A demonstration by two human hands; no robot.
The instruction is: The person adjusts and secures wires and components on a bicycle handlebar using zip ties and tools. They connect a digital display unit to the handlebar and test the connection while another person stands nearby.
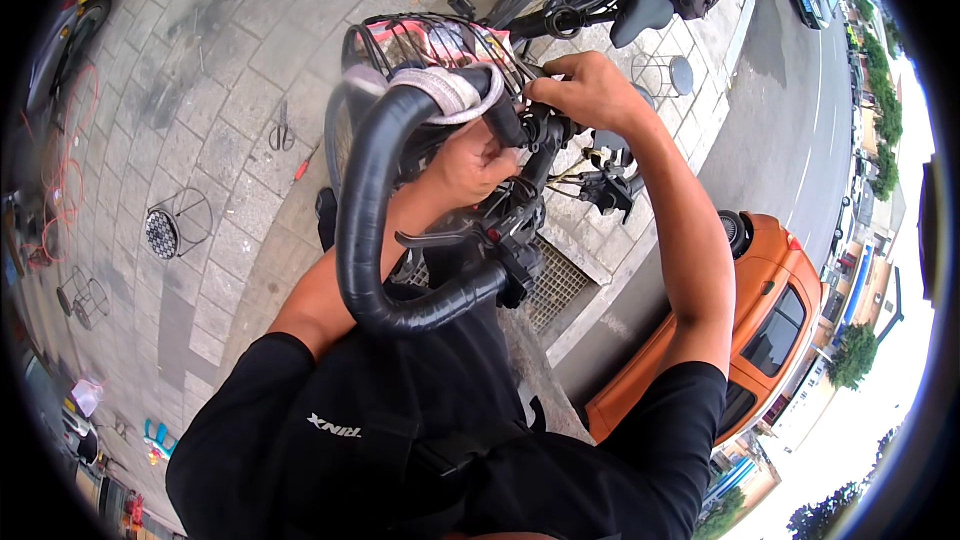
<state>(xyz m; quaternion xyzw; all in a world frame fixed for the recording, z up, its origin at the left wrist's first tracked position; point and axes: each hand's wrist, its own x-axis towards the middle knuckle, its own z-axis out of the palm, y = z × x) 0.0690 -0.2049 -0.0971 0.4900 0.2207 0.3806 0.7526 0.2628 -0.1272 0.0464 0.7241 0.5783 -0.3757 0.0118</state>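
To the right of both hands, past the paving, runs a wide grey road (770, 140). An orange car (765, 260) is parked nearer, beyond the right arm. Right at the hands is a bike's black curved handlebar (365, 200). Its big bend goes around the left side of the left hand (472, 162) and crosses over that forearm, so it is in the way. The right hand (572, 90) is just ahead of the left, near it but apart, with thumb and finger close together. Both hands are bent in by the middle of the bar; I can't tell what either one grips.

Below the hands is a metal grate (560, 285). Ahead and right is a black saddle (642, 8). Far left is a stool (162, 234) with a patterned seat. A pale strap (445, 92) wraps the bar near the left hand. A brake lever (435, 238) sticks out below that hand. Off to its left, a small red tool (303, 166) lies on the ground.
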